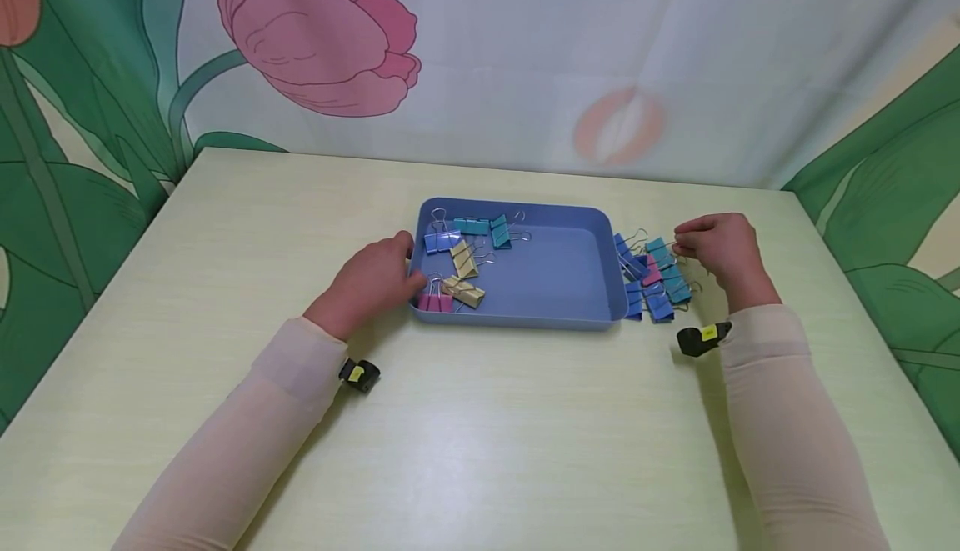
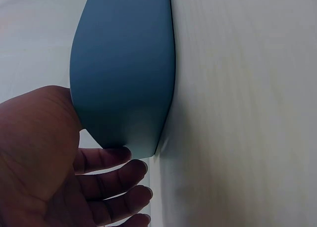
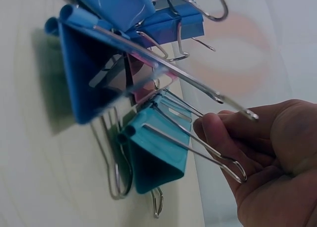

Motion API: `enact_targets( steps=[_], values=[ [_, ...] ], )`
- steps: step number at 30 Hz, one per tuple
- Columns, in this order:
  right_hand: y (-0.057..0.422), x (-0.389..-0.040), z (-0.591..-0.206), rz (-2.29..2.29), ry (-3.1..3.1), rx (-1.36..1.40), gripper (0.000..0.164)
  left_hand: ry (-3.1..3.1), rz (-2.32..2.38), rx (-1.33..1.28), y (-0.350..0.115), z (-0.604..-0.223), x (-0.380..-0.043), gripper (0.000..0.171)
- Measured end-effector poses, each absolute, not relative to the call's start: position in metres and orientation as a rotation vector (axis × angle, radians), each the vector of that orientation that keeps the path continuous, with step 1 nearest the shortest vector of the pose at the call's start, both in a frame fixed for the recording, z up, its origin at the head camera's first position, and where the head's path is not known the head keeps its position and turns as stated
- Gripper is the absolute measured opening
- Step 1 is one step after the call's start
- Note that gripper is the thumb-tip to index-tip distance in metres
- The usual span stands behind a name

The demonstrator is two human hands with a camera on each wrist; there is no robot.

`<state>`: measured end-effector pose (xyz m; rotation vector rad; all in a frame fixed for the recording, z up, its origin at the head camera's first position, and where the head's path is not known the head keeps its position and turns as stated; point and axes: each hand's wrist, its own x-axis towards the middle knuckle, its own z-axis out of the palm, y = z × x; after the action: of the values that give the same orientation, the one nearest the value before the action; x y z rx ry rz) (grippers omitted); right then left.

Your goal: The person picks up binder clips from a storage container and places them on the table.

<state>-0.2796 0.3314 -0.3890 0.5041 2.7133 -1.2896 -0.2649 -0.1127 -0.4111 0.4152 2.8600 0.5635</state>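
My left hand (image 1: 372, 283) holds the left end of a blue tray (image 1: 555, 323), its thumb over the rim; in the left wrist view the fingers (image 2: 119, 180) lie by the outer wall. Past the tray's right end, several blue, teal and pink binder clips lie in a heap. Thumb and forefinger of my right hand (image 1: 723, 251) pinch a wire handle of a teal binder clip (image 1: 658, 249) at the heap's back. The right wrist view shows a nearer teal clip (image 3: 156, 160) and a blue clip (image 3: 84, 68) beside that hand; the fingertips partly hide the pinched handle.
Inside the tray's left half lie a purple-blue clip (image 1: 442, 241), teal clips (image 1: 471, 226), gold clips (image 1: 463, 259) and a pink clip (image 1: 435, 302). The pale table (image 1: 480, 434) reaches back to a flowered curtain (image 1: 510, 59).
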Motion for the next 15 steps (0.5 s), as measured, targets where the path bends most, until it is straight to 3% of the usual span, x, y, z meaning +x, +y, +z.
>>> enact_targets(
  steps=[15],
  values=[
    [0.3310, -0.2764, -0.3895, -1.248, 2.742, 0.474, 0.038, 2.865, 0.562, 0.418, -0.1129, -0.4120, -0.2650, 0.044]
  ],
)
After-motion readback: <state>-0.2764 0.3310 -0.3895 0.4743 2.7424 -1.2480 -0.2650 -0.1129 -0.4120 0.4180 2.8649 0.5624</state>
